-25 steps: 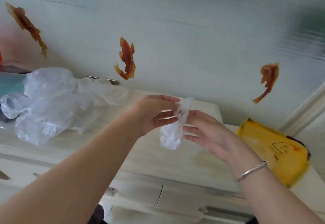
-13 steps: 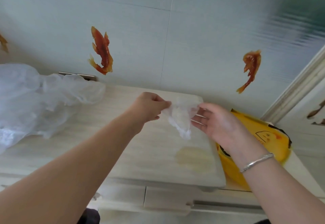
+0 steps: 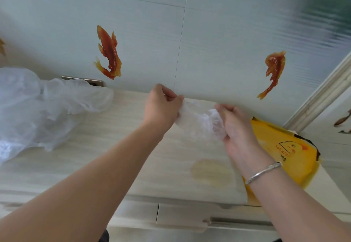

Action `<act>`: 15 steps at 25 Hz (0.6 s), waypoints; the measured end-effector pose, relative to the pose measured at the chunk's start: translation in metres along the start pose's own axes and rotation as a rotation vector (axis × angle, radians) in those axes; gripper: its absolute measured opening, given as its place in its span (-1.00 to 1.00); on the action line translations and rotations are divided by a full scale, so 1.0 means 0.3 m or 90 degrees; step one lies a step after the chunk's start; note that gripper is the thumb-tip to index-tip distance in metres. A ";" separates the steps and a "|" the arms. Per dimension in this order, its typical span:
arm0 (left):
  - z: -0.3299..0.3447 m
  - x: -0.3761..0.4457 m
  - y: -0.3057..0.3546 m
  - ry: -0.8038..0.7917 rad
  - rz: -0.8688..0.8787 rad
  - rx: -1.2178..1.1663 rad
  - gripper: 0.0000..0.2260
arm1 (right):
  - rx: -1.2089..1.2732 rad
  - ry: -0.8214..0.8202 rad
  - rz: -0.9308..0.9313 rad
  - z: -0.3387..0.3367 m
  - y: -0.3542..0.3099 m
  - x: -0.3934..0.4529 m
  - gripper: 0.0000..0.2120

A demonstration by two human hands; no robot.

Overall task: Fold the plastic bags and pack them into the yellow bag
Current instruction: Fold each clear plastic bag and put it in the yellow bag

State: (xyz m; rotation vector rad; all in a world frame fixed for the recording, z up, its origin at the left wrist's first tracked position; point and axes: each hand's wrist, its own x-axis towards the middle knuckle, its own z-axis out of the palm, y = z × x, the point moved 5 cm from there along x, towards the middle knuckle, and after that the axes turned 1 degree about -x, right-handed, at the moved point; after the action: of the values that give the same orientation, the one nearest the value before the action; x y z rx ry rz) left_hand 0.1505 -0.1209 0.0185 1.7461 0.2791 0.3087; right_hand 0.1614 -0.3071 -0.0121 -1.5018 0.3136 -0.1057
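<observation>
Nearest, two bare forearms reach away over a pale wood-grain cabinet top (image 3: 95, 158); a thin silver bracelet (image 3: 263, 172) circles the right wrist. A faint yellowish stain (image 3: 210, 171) marks the top just below the hands. Above it, the left hand (image 3: 161, 109) pinches one end of a small clear plastic bag (image 3: 199, 122) in curled fingers, while the right hand (image 3: 235, 126) grips the bunched other end. A second ago the bag hung as a loose strip between open fingers; now it is pulled sideways into a crumpled, filmy roll, so this fold is probably nearly finished. To the right, partly hidden by the right wrist, lies the yellow bag (image 3: 284, 150), smooth, flat and glossy, printed with a duck. Far left, a heap of thin, translucent plastic bags (image 3: 38, 109) awaits folding. Beyond, a pale tiled wall carries glossy orange fish stickers (image 3: 109, 53).
</observation>
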 end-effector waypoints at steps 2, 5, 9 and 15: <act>-0.015 0.002 0.022 -0.031 0.088 0.091 -0.85 | -0.029 0.036 -0.059 -0.024 -0.040 0.011 -0.95; -0.016 -0.011 0.024 -0.128 0.151 0.210 -0.85 | -0.059 0.051 -0.090 -0.047 -0.079 0.024 -0.94; -0.013 -0.014 -0.034 -0.225 0.006 0.217 -0.71 | -0.001 -0.085 -0.050 -0.003 -0.091 0.003 -0.92; 0.011 -0.066 -0.031 -0.437 -0.138 0.013 -0.62 | -0.018 -0.265 -0.042 0.067 -0.115 -0.083 -0.93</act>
State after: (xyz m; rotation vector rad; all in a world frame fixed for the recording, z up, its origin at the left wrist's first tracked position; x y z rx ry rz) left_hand 0.1331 -0.1292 0.0078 1.7181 -0.0312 -0.4504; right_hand 0.1473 -0.2838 0.0262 -1.5214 -0.0699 0.1585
